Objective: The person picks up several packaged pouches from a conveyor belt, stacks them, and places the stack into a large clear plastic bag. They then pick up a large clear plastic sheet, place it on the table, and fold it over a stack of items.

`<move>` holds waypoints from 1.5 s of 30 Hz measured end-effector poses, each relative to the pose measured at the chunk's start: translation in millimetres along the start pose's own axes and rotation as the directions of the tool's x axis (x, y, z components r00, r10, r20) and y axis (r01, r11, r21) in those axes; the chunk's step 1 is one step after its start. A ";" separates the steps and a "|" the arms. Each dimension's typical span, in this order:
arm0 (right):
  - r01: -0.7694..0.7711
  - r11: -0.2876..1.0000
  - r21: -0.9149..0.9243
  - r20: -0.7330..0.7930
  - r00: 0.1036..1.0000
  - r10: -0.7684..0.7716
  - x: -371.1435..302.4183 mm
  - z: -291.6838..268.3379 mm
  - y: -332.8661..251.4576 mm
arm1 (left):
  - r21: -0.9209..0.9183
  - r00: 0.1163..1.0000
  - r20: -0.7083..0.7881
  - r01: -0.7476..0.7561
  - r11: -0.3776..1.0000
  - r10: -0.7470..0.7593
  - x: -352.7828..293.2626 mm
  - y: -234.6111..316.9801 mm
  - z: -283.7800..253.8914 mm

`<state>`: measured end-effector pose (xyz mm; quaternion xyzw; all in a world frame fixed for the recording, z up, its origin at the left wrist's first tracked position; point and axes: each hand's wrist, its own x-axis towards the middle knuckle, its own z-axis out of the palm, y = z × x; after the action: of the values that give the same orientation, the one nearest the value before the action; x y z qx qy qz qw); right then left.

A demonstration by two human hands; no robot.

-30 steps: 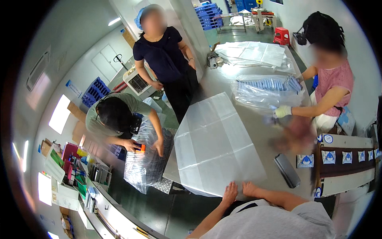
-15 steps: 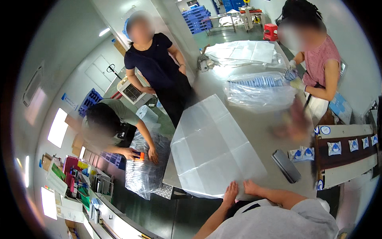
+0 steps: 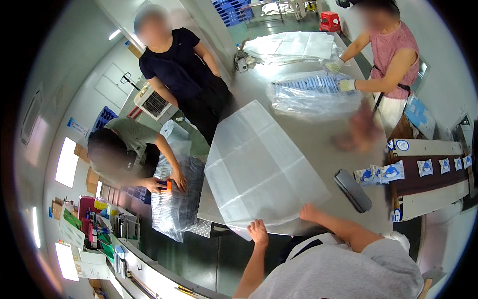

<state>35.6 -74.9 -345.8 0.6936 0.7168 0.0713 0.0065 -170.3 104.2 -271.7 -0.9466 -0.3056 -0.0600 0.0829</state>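
Observation:
A large translucent plastic bag (image 3: pixel 259 167), marked with square fold creases, lies flat on the table in front of me. My left hand (image 3: pixel 258 232) is closed on its near edge, toward the left corner. Also at that edge, farther right, my right hand (image 3: pixel 309 213) has its fingers curled closed on the plastic. The exact grip of the fingertips is partly hidden. To the right of the bag lies a dark grey elongated case (image 3: pixel 352 191).
A conveyor (image 3: pixel 423 184) at right carries small blue-and-white packets, several (image 3: pixel 392 171) gathered at its table end. Across the table (image 3: pixel 249 82), a gloved co-worker handles a clear bag of packets (image 3: pixel 313 94). Left, another bends over a wrapped bundle (image 3: pixel 174 204); a third person stands beyond.
My hands have moved apart along the bag's near edge, the left one leftward, and their fingers have curled in. Packets have advanced along the conveyor. The gloved co-worker's hands have separated.

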 end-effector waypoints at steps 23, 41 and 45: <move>-0.383 0.697 0.606 0.245 0.924 0.295 32.4 -94.5 62.0 | -0.666 0.900 0.394 0.139 0.733 0.187 13.8 -35.9 -6.5; -0.577 0.682 0.449 0.008 0.766 0.643 19.6 -138.8 68.1 | -0.357 0.992 0.066 0.125 0.926 -0.109 13.0 -13.0 -51.1; -0.531 0.758 0.378 0.095 0.837 0.539 20.2 -128.1 71.6 | -0.307 0.995 0.072 0.082 0.948 -0.063 12.3 -19.3 -43.5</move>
<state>92.1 -64.7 -209.2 0.8553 0.4885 -0.0667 -0.1592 -174.5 118.2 -224.7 -0.9374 -0.3294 -0.0810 -0.0783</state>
